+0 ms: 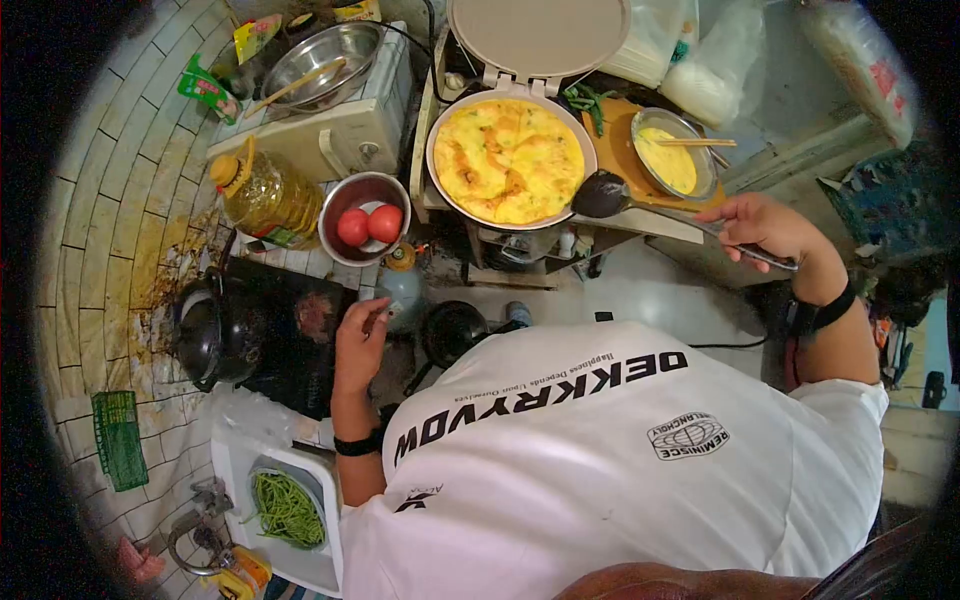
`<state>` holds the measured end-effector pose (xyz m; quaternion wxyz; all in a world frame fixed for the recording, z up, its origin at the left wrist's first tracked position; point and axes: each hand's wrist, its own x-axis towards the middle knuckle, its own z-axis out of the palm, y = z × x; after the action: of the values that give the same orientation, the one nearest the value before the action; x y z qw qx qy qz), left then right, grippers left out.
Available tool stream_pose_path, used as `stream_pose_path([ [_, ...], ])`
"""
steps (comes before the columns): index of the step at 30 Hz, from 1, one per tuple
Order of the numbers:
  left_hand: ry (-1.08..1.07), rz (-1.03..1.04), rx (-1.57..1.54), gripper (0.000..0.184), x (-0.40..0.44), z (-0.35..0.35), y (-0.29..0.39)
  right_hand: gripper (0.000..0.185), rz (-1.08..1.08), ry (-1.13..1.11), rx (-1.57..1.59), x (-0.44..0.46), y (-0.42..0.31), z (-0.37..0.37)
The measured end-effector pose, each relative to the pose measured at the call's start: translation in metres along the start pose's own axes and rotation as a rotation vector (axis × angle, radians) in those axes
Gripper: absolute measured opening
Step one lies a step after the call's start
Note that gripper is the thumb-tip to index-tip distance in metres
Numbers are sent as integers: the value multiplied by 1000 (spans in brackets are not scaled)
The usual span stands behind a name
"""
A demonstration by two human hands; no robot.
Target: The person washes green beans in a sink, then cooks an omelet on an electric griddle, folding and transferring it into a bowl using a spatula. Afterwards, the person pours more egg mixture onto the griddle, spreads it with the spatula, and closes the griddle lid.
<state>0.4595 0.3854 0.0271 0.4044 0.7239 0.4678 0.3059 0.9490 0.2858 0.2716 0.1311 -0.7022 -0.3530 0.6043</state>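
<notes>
- The handle of a black ladle (604,195) is held by the right hand (765,235), with the fingers closed around it; a firm but light grip is advised, so that the long tool can be turned with little force.
- The ladle's head is placed just at the right lower edge of the pan (432,165). Whether the egg is touched by it cannot be told surely, because this spot is small in the view.
- If the edge is to be loosened, the ladle should be kept low and flat and worked around the rim by small pushes; by a steep push, the soft layer could be torn.
- By the left hand (365,340), held away from the pan, nothing is seen to be gripped; its fingers are loosely bent, with some space between them. It should be kept off the hot rim.
- The egg cake (510,160) is found in the pan, under the raised lid (540,35), and is spread almost to the rim all around.
- Its surface is bright yellow and uneven, marked with browned patches and small green bits. It is judged to be mostly set, though the underside is not shown.
</notes>
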Motion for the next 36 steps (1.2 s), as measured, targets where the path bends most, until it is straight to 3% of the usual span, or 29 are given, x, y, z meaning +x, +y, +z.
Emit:
stream_pose_path([
  [10,46,-74,-38,19,-21,0,-23,41,-173,460,-718,41,-11,34],
  [12,67,-75,-3,19,-23,-3,-17,43,-416,540,-1156,61,2,25],
  [16,105,-46,7,19,-27,-3,-23,43,-505,527,-1213,65,-8,24],
  [18,113,-51,-20,19,-28,-4,-20,42,-42,406,-921,39,-55,46],
  [25,74,-95,4,20,-22,3,-19,46,-53,174,-603,41,-37,-13],
  [27,66,-70,2,19,-18,6,-15,42,-25,94,-261,41,-18,-22],
  [28,76,-69,6,19,-15,6,-11,42,-33,91,-265,44,-6,-23],
  [30,55,-115,-9,19,-12,6,-2,41,-85,3,29,54,24,-18],
  [34,41,-126,7,21,-1,3,5,41,-254,-20,178,68,60,0],
  [36,66,-32,3,21,3,4,7,42,-307,22,171,62,60,7],
])
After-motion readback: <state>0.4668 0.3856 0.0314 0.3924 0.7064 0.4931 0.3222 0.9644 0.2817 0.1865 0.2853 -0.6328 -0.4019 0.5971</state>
